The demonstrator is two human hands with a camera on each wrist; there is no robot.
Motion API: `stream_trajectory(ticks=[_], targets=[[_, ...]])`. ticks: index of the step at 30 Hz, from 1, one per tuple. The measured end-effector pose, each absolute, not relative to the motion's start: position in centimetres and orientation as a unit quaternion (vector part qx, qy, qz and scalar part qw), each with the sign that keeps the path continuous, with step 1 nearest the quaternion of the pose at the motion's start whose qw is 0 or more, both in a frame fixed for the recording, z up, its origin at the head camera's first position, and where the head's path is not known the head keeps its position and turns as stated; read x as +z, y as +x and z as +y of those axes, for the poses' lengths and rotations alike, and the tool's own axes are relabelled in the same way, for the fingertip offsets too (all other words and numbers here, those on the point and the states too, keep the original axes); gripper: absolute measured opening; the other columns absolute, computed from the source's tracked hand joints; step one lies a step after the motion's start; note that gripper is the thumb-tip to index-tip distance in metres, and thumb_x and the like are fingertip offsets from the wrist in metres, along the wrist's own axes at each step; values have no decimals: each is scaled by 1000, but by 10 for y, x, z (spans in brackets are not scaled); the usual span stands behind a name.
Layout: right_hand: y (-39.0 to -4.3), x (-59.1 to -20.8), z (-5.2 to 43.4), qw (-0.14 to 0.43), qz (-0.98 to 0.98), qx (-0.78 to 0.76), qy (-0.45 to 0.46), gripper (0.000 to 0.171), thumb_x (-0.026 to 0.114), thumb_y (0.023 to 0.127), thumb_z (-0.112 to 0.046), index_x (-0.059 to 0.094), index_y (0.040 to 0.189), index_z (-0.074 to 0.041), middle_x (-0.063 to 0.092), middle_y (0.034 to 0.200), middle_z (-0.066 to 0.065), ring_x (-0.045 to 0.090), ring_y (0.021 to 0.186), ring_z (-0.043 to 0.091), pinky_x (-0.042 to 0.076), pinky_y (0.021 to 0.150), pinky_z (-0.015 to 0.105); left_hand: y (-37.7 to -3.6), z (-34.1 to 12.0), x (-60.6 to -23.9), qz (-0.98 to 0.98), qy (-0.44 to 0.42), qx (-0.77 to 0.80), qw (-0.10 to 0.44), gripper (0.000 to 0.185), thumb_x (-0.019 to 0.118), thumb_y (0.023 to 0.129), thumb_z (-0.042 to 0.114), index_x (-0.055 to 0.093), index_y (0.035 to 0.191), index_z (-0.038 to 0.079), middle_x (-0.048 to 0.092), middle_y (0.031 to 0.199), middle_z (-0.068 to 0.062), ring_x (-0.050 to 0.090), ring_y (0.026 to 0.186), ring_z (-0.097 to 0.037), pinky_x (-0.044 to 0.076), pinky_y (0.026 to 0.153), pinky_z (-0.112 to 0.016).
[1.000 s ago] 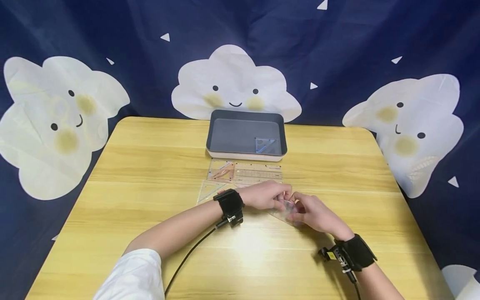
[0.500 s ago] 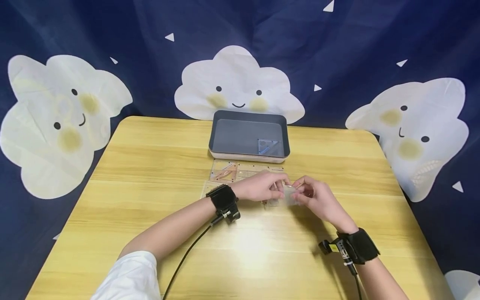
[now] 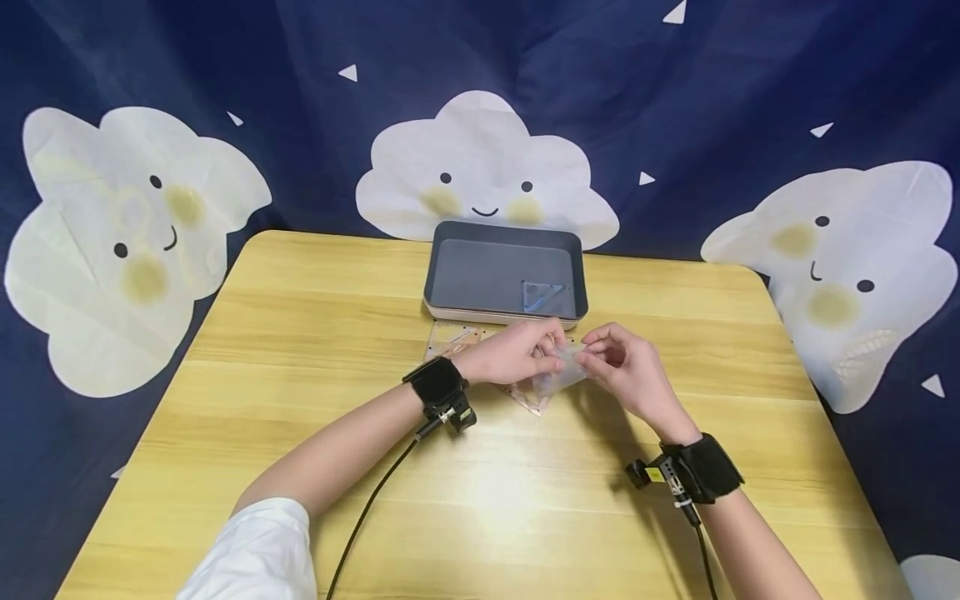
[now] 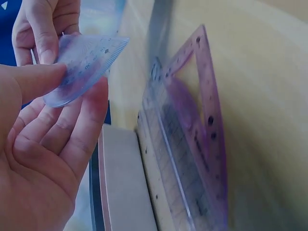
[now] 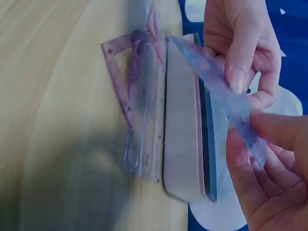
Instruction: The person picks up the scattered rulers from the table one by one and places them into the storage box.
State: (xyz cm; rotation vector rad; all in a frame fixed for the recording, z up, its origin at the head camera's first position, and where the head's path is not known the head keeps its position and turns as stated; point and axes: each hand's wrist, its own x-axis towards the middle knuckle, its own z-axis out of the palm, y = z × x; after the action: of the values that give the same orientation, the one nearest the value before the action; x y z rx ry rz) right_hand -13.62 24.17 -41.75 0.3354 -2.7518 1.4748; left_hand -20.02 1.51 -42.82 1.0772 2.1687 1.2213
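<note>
Just in front of the shallow rectangular tray with the dark grey inside and pale outer wall (image 3: 480,317), I pinch a clear, blue-tinted plastic protractor-like piece with a marked curved edge (image 4: 84,70) between thumb and fingers of my left hand (image 3: 513,354) and, likewise, my right hand (image 3: 633,371). It sits in the gap between my hands, tilted and seemingly off the wooden table (image 3: 375,508), its long axis slanting across the tray's long side. The tray lies beyond it; my left hand is the nearer to the tray's near wall, my right hand out past its right front corner.

Inside the tray, toward that corner, lies one clear triangle with a blue line (image 3: 534,293). Outside, along its near wall, lie a clear plastic ruler (image 4: 185,163), a pinkish-purple plastic triangle (image 4: 208,96) and, toward its left end, an orange-tinted plastic triangle (image 3: 467,338).
</note>
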Motion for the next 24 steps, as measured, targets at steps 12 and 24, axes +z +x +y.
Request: stream_trajectory(ticks=[12,24], targets=[[-164,-403,216,-15,-750,659,54,35,64,102,0,53,134,10,72,106,6,73,88,10,61,85,28,-224,-6,-415,783,335,499,162,20,71,100,10,58,115,8,73,114,-10,72,99,-18,59,84,-27],[-222,-382,192,-33,-766,637,77,24,63,102,1,60,123,12,71,107,18,74,88,10,61,82,28,-253,-26,-403,784,275,543,120,20,75,98,9,59,109,4,72,96,-9,71,81,-20,63,70,-39]])
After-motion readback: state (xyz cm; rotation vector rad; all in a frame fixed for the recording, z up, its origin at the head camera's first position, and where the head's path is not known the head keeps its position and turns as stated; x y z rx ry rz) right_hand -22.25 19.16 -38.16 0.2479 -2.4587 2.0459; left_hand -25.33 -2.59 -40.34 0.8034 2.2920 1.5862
